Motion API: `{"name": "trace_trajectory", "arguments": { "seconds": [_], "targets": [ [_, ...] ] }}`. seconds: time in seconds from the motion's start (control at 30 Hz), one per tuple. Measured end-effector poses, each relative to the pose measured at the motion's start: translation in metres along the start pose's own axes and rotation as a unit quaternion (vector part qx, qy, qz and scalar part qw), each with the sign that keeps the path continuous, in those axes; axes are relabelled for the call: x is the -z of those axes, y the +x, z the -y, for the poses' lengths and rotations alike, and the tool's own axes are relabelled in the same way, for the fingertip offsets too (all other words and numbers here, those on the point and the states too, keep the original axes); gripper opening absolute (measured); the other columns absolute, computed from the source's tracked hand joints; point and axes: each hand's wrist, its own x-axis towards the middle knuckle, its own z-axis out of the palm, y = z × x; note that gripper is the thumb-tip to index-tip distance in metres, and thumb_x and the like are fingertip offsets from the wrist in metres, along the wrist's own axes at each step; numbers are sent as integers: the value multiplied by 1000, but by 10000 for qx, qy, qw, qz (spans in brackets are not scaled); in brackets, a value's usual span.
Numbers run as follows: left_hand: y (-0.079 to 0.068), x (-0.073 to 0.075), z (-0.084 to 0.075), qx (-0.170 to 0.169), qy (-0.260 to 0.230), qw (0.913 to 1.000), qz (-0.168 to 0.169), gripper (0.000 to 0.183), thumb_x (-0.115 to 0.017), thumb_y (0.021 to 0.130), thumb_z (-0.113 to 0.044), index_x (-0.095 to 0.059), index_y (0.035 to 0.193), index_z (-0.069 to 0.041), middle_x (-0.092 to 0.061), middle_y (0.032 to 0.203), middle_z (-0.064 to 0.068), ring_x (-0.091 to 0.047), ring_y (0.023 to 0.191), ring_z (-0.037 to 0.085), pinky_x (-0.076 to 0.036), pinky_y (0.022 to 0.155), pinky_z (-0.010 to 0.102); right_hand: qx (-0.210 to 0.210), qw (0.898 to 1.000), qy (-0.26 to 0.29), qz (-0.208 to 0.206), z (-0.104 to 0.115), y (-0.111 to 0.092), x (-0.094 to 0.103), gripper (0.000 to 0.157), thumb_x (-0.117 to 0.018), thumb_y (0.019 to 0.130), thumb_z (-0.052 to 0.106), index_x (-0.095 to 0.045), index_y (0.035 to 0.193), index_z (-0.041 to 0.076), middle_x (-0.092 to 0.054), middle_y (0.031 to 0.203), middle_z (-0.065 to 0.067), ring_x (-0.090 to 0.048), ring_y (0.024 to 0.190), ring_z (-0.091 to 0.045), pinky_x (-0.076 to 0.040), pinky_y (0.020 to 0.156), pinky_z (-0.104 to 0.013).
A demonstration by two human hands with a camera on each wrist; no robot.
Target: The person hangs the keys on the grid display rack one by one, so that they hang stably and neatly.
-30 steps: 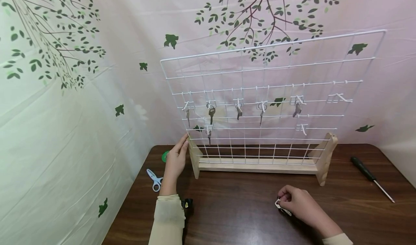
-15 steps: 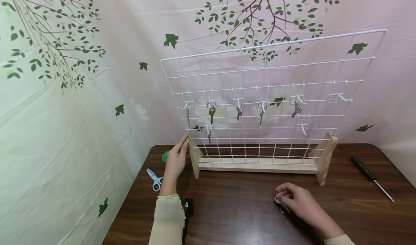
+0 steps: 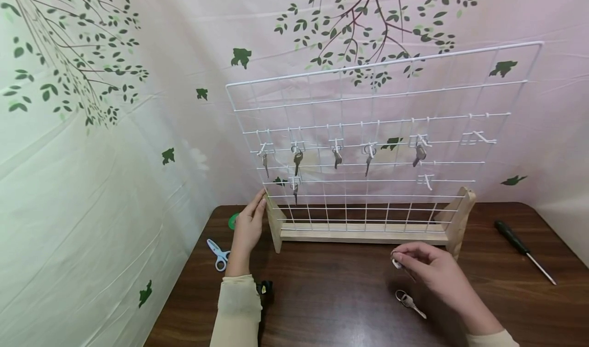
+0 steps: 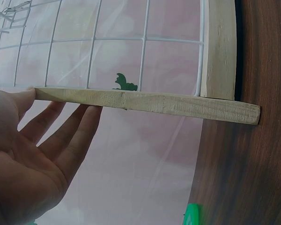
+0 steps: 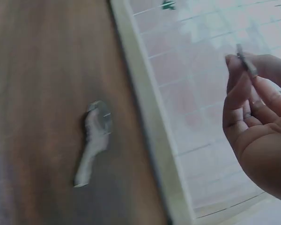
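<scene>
A white wire grid rack (image 3: pixel 365 196) on a wooden stand rises at the back of the table. Several keys, such as a ringed key (image 3: pixel 298 163), hang from its white hooks. At the rack's left upright (image 4: pixel 154 105), my left hand (image 3: pixel 248 229) holds the wooden edge between thumb and fingers. My right hand (image 3: pixel 437 273) pinches a small key (image 5: pixel 247 65) in its fingertips, just above the table before the rack; the fingers partly hide it. Below that hand, another key with a ring (image 3: pixel 407 302) lies on the wood.
Blue scissors (image 3: pixel 218 255) and a green round object (image 3: pixel 232 221) lie by my left arm. A small black item (image 3: pixel 265 287) sits partly behind the sleeve. At the right lies a black-handled screwdriver (image 3: pixel 524 250). White hooks without keys include one hook (image 3: pixel 478 137) at upper right.
My right hand has lifted and moved toward the rack with one key, uncovering the ringed key left on the table. The left hand stays on the upright.
</scene>
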Motion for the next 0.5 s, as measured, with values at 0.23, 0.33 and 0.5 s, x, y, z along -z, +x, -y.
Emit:
{"name": "trace_trajectory", "arguments": {
  "seconds": [0.23, 0.33, 0.5],
  "targets": [
    [0, -1, 0, 49, -71, 10000, 6, 47, -52, 113, -41, -54, 159, -29, -55, 162, 9, -54, 149, 37, -47, 120, 61, 539, 9925, 896, -641, 34, 3, 17, 18, -71, 104, 8, -74, 116, -5, -78, 84, 10, -66, 66, -5, -55, 57, -24],
    [1, -1, 0, 54, -78, 10000, 20, 47, -52, 114, -40, -54, 159, -29, -55, 162, 9, -53, 150, 37, -47, 120, 61, 577, 9846, 1228, -1100, 47, 5, 25, 17, -72, 103, 7, -75, 116, -5, -78, 83, 9, -66, 66, -6, -55, 56, -21],
    [1, -1, 1, 113, -42, 9999, 31, 46, -51, 114, -42, -54, 158, -32, -55, 162, 8, -53, 150, 36, -47, 120, 60, 594, 9693, 1364, -1959, 67, 12, 36, 19, -76, 100, 8, -77, 115, -4, -80, 85, 10, -68, 67, -5, -55, 58, -17]
  ]
}}
